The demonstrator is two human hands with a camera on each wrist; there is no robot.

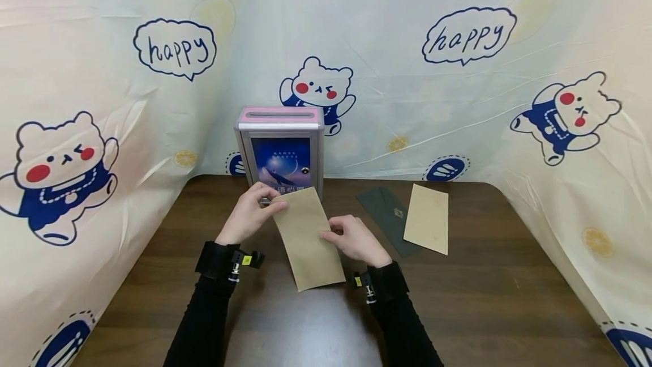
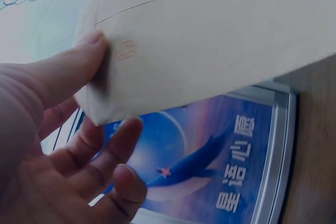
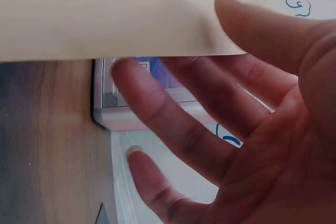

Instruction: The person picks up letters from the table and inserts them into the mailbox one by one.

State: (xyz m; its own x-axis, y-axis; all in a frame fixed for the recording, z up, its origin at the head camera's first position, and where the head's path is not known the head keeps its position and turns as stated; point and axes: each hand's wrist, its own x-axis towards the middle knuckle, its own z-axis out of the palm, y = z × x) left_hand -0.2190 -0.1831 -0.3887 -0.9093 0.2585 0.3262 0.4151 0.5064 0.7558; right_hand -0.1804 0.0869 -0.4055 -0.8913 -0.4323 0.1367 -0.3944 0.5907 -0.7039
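Observation:
A tan paper envelope [image 1: 311, 242] is held up, tilted, in front of a silver box with a pink top [image 1: 280, 115]. At its upper left corner my left hand [image 1: 249, 214] pinches it between thumb and fingers. My right hand [image 1: 356, 238] grips the right edge, its thumb on the near face and fingers behind. In the left wrist view the envelope [image 2: 210, 40] shows a flap line and a small red stamp mark near the left thumb. The right wrist view has the envelope [image 3: 105, 19] under the right thumb, with the other fingers spread below its edge.
The box has a slot in its top and a blue door panel [image 1: 282, 157] with a whale picture and a lock. Right of it, a dark green envelope [image 1: 384, 217] lies partly beneath another tan envelope [image 1: 430, 220] on the brown table [image 1: 484, 287]. A printed curtain hangs behind.

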